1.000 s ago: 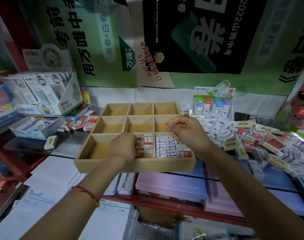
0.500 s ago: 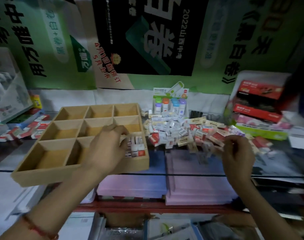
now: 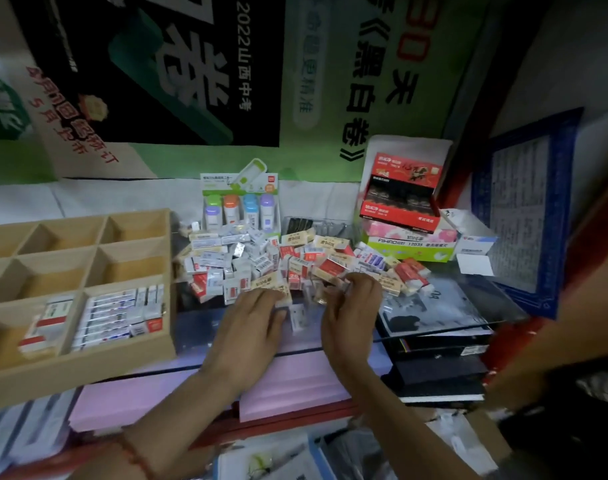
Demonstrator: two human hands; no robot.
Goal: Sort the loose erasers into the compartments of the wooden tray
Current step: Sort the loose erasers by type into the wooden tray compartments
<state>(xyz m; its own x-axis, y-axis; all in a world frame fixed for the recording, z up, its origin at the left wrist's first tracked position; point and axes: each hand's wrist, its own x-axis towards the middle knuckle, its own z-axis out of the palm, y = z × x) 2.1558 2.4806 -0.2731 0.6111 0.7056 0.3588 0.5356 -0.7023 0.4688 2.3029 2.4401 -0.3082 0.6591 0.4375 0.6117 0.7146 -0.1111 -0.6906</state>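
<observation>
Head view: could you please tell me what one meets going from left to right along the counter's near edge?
wooden tray → left hand → right hand → blue-framed sheet

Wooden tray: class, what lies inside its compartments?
Near right compartment of the wooden tray: packed white erasers; next one: a few red-and-white erasers; four behind: bare wood. Left part out of frame.

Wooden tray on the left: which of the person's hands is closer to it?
Left. The left hand rests on the eraser pile just right of the wooden tray; the right hand pinches an eraser farther right, beyond the left.
</observation>
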